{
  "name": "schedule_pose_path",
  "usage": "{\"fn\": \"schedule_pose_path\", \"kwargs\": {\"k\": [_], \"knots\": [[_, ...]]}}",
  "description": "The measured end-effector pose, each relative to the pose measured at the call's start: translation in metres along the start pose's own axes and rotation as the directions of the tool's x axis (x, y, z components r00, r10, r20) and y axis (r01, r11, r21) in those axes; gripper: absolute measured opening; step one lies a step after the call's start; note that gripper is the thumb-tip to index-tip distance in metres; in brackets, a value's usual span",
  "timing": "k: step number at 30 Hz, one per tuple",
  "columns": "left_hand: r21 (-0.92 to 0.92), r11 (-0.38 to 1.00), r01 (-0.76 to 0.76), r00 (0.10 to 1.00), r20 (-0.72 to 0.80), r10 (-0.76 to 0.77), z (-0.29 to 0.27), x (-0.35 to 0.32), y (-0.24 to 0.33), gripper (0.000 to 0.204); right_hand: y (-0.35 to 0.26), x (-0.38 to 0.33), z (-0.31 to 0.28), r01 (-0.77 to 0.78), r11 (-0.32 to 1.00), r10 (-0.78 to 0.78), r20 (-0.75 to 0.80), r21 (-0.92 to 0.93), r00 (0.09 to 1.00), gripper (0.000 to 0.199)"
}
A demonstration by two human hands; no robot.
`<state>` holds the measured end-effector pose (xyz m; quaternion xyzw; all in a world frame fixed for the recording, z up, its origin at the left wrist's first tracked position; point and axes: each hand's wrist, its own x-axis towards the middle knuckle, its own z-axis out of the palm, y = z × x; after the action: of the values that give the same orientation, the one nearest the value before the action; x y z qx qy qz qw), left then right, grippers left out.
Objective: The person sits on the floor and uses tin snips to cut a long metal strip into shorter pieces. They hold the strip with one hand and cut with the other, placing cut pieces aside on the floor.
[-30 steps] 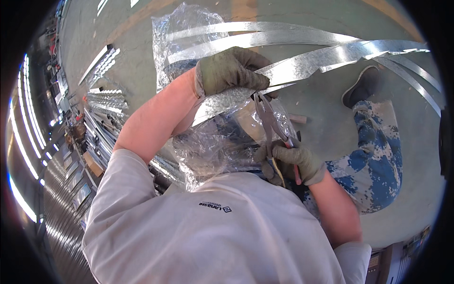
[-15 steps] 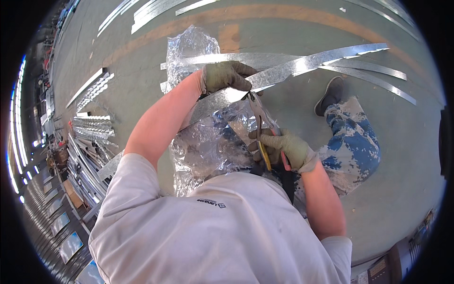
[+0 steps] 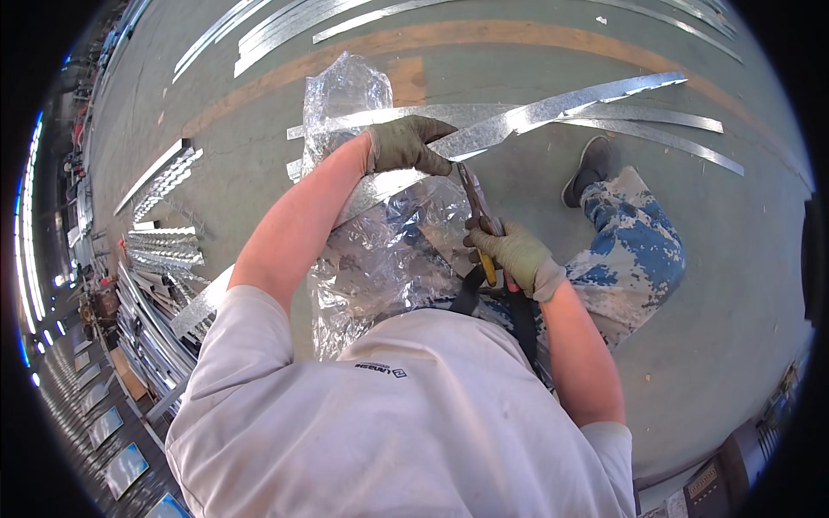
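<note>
My left hand (image 3: 406, 145), in an olive work glove, is closed on a long galvanized metal strip (image 3: 553, 112) that runs slantwise across my lap. My gloved right hand (image 3: 516, 255) is wrapped round the handles of tin snips (image 3: 475, 194), one yellow and one red. Their jaws point up to the strip's near edge, just right of my left fingers. The handles are squeezed close together. Whether the blades bite into the metal is too small to tell. Clear plastic film (image 3: 371, 259) lies over my legs under the strip.
Two more strips (image 3: 673, 116) lie behind the held one, partly on the film. Further strips (image 3: 294, 26) rest on the green floor (image 3: 717, 285) at the far side. Metal profiles (image 3: 155, 319) are piled at left. My shoe (image 3: 591, 168) is at right.
The spread handles of the tin snips have come together in my right hand. The view has shifted slightly; my left hand keeps its hold on the strip.
</note>
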<state>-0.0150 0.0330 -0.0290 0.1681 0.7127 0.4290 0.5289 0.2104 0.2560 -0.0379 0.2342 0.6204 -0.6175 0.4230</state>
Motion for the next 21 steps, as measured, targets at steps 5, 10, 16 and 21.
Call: {"fn": "schedule_pose_path", "kwargs": {"k": [5,10,16,21], "knots": [[-0.018,0.999,0.047,0.999,0.0,-0.047,-0.002,0.008,-0.009,0.106,-0.005,-0.001,0.004,0.001,0.998,-0.004,-0.05,-0.068,0.999,0.049],[-0.129,0.991,0.032,0.999,0.03,-0.028,-0.001,0.01,-0.012,0.092,-0.011,-0.001,0.005,0.046,0.995,-0.052,-0.064,-0.087,0.997,0.048],[-0.195,0.981,-0.01,0.999,0.029,0.016,0.0,0.011,-0.017,0.078,0.005,0.014,0.014,0.053,0.988,-0.049,-0.032,0.144,0.998,0.04],[-0.224,0.974,-0.023,0.999,0.033,0.031,0.0,0.009,-0.012,0.074,0.024,0.026,0.018,0.073,0.89,-0.109,0.054,0.451,0.993,0.038]]}}
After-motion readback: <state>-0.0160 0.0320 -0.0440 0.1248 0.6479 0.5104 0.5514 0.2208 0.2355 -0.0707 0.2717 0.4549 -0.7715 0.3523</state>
